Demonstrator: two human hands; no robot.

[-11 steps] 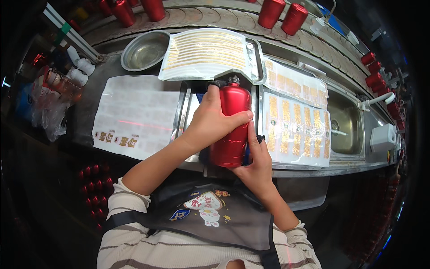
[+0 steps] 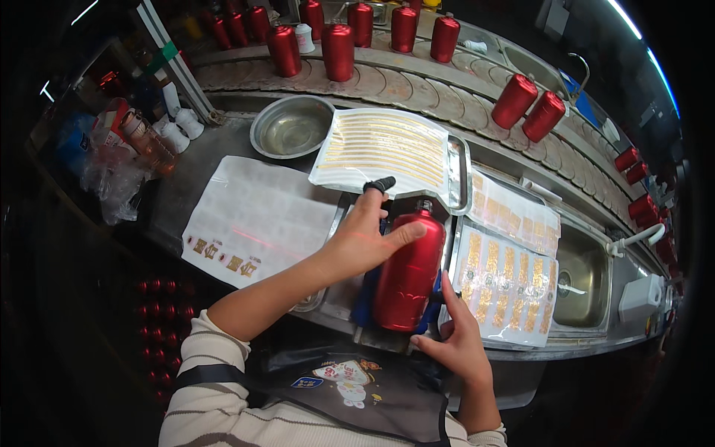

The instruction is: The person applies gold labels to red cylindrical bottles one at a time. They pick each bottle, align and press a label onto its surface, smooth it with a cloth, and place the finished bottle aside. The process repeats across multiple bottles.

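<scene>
A shiny red metallic bottle (image 2: pixel 412 272) with a narrow neck lies tilted on a blue support (image 2: pixel 365 294) in front of me. My left hand (image 2: pixel 365 240) is at its left, thumb lying over the bottle's upper side and fingers spread. The index finger wears a black fingertip cover and reaches to the lower edge of a white sheet with gold strips (image 2: pixel 387 145). Beside the bottle's lower right, my right hand (image 2: pixel 463 335) is open, its thumb and fingers apart; a black cover shows on one finger.
A metal bowl (image 2: pixel 292 128) stands behind a white sheet with few gold decals (image 2: pixel 261 208). Gold decal sheets (image 2: pixel 503 287) lie at right, beside a sink (image 2: pixel 585 287). Red bottles (image 2: pixel 337 52) stand along a curved conveyor (image 2: pixel 402 86) at the back.
My right hand has loosened from the bottle and opened. My left index finger has lifted from the bottle toward the strip sheet. The whole view has shifted, showing more of the conveyor.
</scene>
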